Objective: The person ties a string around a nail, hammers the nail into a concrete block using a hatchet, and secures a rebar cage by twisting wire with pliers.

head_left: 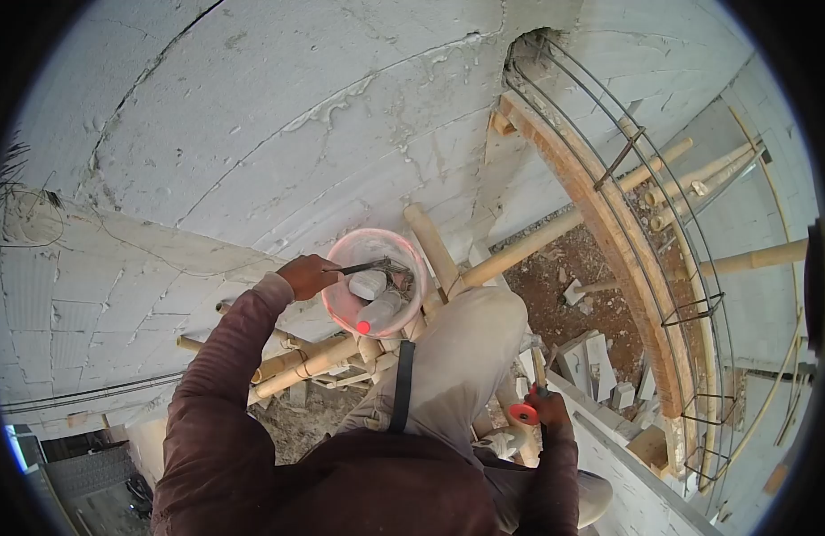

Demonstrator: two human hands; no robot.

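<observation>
Across the mouth of the pink bucket (pixel 368 239), the left hand (pixel 310 277) closes round a slim dark tool (pixel 359 267), its far end unclear; putting in or lifting out seems in hand, calling for rim clearance. Below-right of the bucket, the right hand (pixel 550 409) wraps a red round-ended tool (pixel 523 414).

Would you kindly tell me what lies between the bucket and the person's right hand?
In the head view, the person's bent, light-trousered leg lies between the bucket and the right hand.
</observation>
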